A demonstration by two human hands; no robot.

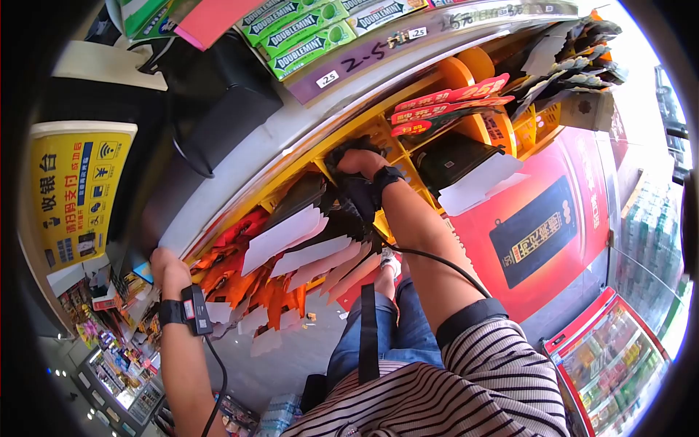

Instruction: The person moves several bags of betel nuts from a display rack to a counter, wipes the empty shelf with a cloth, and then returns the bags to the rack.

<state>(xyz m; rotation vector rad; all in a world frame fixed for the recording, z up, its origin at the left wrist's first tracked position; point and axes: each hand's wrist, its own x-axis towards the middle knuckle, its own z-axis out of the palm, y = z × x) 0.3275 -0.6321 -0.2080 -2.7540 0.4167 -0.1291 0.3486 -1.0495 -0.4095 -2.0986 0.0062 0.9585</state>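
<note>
My right hand (362, 162) reaches into a compartment of the yellow plastic rack (386, 135). Dark packets surround it, and its fingers are hidden among them. A black strap circles that wrist. Left of it, black packets (306, 191) with white flaps stand in the rack, above orange-red packets (218, 251). To its right are more black packets (455, 162). My left hand (169, 268) is at the counter's edge on the far left, beside a small blue flat thing (143, 272) I cannot make out. Its fingers are mostly hidden, and a strap with a small black box sits on that wrist.
Green Doublemint gum boxes (309, 51) line the shelf above a purple price strip (364, 62). A yellow payment sign (80, 189) stands at left. Cables run along both arms. A red poster panel (539, 218) fronts the counter, and a red-framed cooler (611, 357) stands lower right.
</note>
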